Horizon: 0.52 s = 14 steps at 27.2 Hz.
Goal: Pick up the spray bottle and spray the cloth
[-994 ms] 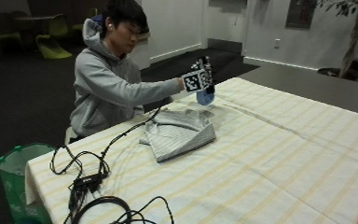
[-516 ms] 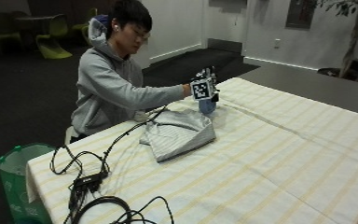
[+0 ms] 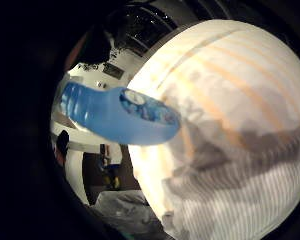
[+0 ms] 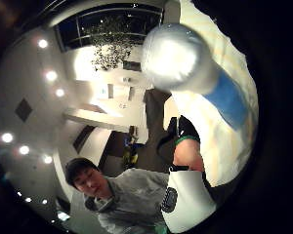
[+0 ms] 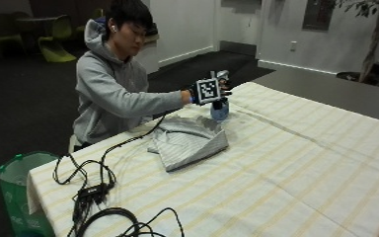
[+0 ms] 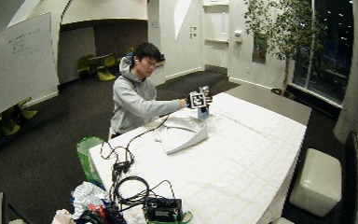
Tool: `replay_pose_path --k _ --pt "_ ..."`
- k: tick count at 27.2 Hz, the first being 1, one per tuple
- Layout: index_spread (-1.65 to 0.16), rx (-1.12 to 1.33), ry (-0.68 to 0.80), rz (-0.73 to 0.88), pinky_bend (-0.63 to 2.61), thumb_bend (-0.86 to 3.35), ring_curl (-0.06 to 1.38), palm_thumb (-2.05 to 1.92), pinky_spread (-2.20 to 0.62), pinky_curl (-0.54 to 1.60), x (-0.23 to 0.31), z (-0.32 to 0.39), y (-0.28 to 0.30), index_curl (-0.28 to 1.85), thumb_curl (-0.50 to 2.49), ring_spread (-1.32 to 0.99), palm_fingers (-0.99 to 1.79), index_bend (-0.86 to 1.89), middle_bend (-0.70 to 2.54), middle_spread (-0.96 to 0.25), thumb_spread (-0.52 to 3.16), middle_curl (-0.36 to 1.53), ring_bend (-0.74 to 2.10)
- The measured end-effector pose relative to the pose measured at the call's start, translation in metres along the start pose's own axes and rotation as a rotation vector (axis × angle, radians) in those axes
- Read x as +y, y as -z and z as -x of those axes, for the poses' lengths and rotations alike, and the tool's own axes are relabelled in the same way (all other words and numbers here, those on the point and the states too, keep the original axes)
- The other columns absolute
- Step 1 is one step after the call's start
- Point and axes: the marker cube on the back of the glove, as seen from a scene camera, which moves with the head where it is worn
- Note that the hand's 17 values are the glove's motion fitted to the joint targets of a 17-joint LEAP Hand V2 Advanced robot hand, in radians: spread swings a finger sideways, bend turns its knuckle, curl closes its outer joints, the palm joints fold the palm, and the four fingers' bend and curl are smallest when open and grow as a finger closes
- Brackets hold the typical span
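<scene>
Step in hand, by my reading: 1 of 2, pick-up. The black-gloved right hand [image 5: 209, 92] is wrapped round the neck of the translucent blue plastic spray bottle [image 5: 219, 109], which stands upright near the table's [image 5: 308, 163] far edge, long axis vertical. Base contact with the tablecloth: cannot tell. Nozzle direction not readable. Next: lift, aim nozzle at the crumpled grey-striped cloth [image 5: 189, 140] just beside it, squeeze trigger.
</scene>
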Motion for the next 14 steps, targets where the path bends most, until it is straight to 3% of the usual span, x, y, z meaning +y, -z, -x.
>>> replay_pose_path --k 7,14 --pt "-0.29 0.134 0.034 -0.162 0.56 -0.03 0.37 0.89 0.04 0.43 0.054 -0.013 0.028 0.34 0.67 -0.05 0.35 0.09 0.37 -0.07 0.63 0.43 0.46" --pt "-0.29 0.167 0.073 -0.01 0.49 -0.03 0.35 0.88 0.09 0.39 0.131 0.015 0.044 0.32 0.65 -0.03 0.41 0.15 0.35 -0.07 0.71 0.42 0.43"
